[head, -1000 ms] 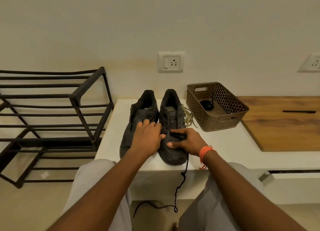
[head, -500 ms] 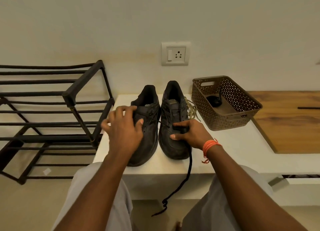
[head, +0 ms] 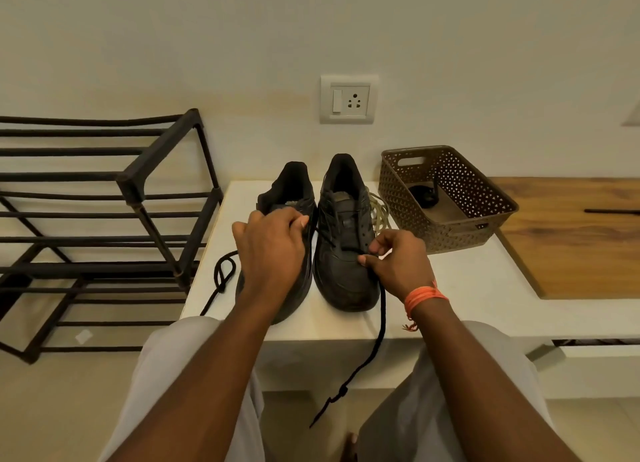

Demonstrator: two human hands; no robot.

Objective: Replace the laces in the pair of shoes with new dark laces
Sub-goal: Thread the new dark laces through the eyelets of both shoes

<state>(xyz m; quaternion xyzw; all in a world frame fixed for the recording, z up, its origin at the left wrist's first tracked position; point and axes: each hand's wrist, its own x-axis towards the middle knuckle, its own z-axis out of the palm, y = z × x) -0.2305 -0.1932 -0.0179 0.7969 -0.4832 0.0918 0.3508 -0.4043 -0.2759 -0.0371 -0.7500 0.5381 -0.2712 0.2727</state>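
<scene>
Two black shoes stand side by side on the white ledge [head: 460, 288], toes toward me. My left hand [head: 272, 250] hovers over the left shoe [head: 289, 191] and pinches one end of a dark lace that runs across to the right shoe [head: 346, 240]. A looped stretch of dark lace [head: 223, 276] lies on the ledge to the left. My right hand [head: 398, 261] pinches the other end of the dark lace [head: 379, 326] at the right shoe's lower eyelets; the rest dangles off the ledge's front. Pale old laces [head: 379, 214] lie behind the right shoe.
A brown perforated basket [head: 485, 226] with a dark lace bundle [head: 424, 195] inside stands to the right of the shoes. A black metal rack [head: 138, 198] is at the left. A wooden surface [head: 571, 240] with a dark stick lies at the right. A wall socket is above.
My left hand rose off the right shoe, moved left and pulled a lace end out sideways. A loop of lace came to lie left of the left shoe. My right hand kept hold near the eyelets.
</scene>
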